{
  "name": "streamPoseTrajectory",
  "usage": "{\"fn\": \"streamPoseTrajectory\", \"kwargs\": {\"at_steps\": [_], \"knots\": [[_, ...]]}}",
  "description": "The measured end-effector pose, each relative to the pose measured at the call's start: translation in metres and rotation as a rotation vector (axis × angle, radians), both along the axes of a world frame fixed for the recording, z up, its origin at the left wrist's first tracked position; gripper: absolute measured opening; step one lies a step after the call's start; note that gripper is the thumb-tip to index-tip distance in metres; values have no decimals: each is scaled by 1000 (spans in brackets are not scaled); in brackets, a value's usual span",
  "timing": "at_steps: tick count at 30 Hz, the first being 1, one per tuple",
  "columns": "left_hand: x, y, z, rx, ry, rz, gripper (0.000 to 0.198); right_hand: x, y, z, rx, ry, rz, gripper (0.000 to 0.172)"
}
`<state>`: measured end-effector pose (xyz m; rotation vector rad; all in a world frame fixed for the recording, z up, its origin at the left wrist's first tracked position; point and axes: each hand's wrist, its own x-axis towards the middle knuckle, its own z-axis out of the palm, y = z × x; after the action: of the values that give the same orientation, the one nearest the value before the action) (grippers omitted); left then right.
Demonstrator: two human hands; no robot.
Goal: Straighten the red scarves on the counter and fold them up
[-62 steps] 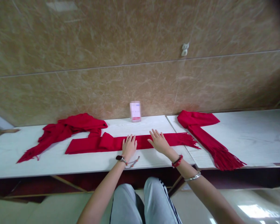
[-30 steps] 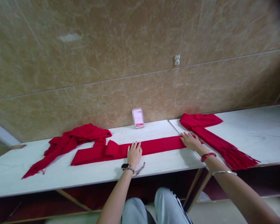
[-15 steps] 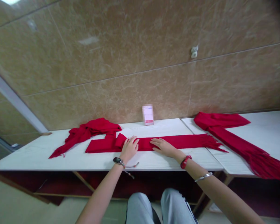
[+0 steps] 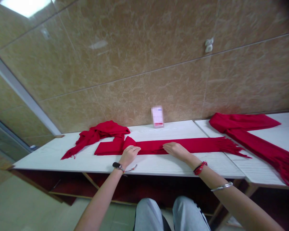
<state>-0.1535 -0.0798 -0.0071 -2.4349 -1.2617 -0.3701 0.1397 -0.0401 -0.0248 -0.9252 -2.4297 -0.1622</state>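
A long red scarf (image 4: 151, 147) lies folded lengthwise in a flat strip on the white tabletop, its fringe spread toward the right. My left hand (image 4: 130, 155) pinches its near edge beside a raised fold at the left part. Further right, my right hand (image 4: 177, 150) has its fingers drawn together on the same near edge. The fingertips of both hands are partly hidden against the cloth. Behind the strip's left end, a bunched red cloth (image 4: 103, 130) lies in a heap and seems to run into it.
A second red fringed scarf (image 4: 245, 136) lies bent on the adjoining white table (image 4: 267, 141) at the right. A small blurred pinkish box (image 4: 157, 117) stands against the tan tiled wall (image 4: 144, 86). Dark red shelf compartments (image 4: 69, 189) open below the tabletop.
Both hands, flat on the scarf before, have drawn back to its near edge with their fingers closed. The view has shifted, so everything sits slightly further right.
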Motion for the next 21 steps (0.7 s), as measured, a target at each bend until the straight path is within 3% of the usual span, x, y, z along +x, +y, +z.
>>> {"fn": "streamPoseTrajectory", "kwargs": {"at_steps": [4, 9, 14, 21], "knots": [[-1, -3, 0, 47, -20, 4, 28, 3, -2, 3, -11, -34, 28, 30], [2, -3, -1, -64, 39, 4, 26, 4, -6, 4, -67, -79, 68, 29], [4, -3, -1, -87, -69, 29, 28, 4, -8, 1, -78, -59, 107, 36], [-10, -6, -3, -246, -44, 80, 42, 19, -3, -4, -191, -182, 123, 40]]}}
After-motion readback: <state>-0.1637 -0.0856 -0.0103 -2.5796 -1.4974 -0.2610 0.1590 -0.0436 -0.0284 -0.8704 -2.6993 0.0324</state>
